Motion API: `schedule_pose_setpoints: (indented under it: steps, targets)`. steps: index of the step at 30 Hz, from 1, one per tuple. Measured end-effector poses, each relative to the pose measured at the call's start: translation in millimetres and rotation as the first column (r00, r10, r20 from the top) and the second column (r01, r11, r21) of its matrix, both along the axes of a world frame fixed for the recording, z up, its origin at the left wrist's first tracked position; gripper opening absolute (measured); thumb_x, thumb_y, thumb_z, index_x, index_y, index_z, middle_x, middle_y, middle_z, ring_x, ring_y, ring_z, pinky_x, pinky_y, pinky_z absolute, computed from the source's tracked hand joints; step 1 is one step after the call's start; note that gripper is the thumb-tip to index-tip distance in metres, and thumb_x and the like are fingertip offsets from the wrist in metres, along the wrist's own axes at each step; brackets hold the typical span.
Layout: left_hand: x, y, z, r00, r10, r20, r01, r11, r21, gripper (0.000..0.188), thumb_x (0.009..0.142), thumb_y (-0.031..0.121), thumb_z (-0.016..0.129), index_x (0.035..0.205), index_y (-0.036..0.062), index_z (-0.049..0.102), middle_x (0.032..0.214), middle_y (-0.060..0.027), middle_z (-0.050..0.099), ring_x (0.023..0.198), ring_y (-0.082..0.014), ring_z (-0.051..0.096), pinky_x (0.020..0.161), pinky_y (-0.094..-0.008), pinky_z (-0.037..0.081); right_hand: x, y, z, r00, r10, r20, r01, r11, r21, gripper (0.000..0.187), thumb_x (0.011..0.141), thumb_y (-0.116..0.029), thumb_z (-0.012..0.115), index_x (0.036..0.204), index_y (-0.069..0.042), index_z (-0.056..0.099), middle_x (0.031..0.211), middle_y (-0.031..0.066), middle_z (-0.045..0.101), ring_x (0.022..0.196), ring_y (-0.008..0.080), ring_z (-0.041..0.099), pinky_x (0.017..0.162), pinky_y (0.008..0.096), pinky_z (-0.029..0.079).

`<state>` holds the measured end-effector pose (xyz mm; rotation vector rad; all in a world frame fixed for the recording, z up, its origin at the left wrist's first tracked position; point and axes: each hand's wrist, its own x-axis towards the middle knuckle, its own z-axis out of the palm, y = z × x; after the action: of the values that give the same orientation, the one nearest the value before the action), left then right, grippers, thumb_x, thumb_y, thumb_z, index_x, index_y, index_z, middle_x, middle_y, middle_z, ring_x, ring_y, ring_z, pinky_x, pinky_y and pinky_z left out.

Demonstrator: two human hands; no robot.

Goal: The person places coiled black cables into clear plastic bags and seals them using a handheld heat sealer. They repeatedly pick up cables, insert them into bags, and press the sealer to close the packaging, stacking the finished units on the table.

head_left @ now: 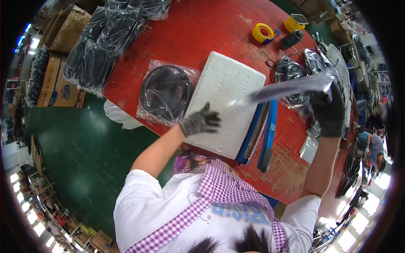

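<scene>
My right hand, in a dark grey glove, is raised over the right side of the red table. It grips one end of a clear plastic bag with something dark in it; motion blurs the bag, and its contents are hard to make out. My left hand, gloved alike, has its fingers spread at the lower left of a white foam board. Left of the board lies a round, flat, dark coil in a clear bag. A blue long-armed bag sealer with a black handle stands along the board's right edge.
On the red table are a yellow tape roll, a yellow container and a dark bottle. Bagged dark items lie at the right, and more bagged bundles at the far left. Cartons stand beyond the left edge.
</scene>
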<state>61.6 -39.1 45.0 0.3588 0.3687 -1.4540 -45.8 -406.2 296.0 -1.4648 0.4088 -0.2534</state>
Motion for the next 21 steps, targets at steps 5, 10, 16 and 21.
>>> schedule_pose_setpoints:
  steps: [5,10,16,21]
  targets:
    - [-35,0,74,0.994,-0.05,-0.093,0.028,0.973,-0.229,0.074,0.077,0.056,0.041,0.128,0.0036,0.028,0.132,-0.0158,0.027,0.124,-0.025,0.022,0.093,-0.0395,0.035,-80,136,4,0.947,-0.093,-0.306,0.273,0.732,0.624,0.033,0.076,-0.022,0.057,0.103,-0.004,0.051,0.092,0.0078,0.057,0.079,0.0164,0.056,0.068,0.0276,0.047]
    - [-24,71,-6,0.97,-0.093,0.223,0.009,0.936,0.351,0.024,0.076,0.019,0.061,0.097,0.0085,0.055,0.08,0.0,0.057,0.069,-0.0121,0.055,0.062,-0.0262,0.048,-184,204,-92,0.859,0.029,-0.511,0.339,0.717,0.609,0.018,0.078,-0.015,0.056,0.091,-0.003,0.055,0.076,0.0032,0.057,0.074,0.0109,0.054,0.067,0.0247,0.045]
    - [-8,34,-32,0.791,-0.355,0.498,0.05,0.849,0.525,0.021,0.076,0.012,0.061,0.095,0.0066,0.055,0.082,-0.0039,0.058,0.071,-0.0139,0.056,0.062,-0.0304,0.049,-233,221,-153,0.798,0.001,-0.603,0.403,0.743,0.534,0.016,0.081,-0.018,0.054,0.088,-0.005,0.048,0.062,0.0045,0.053,0.043,0.0121,0.052,0.036,0.0212,0.04]
    - [-11,-49,-3,0.673,-0.294,0.679,-0.099,0.873,0.477,0.015,0.075,0.009,0.062,0.089,0.0045,0.059,0.076,-0.0042,0.06,0.065,-0.0143,0.057,0.058,-0.0285,0.049,-236,186,-172,0.855,-0.161,-0.493,0.288,0.938,0.193,0.011,0.083,-0.015,0.05,0.086,-0.006,0.046,0.059,0.003,0.05,0.045,0.0107,0.05,0.04,0.0243,0.042]
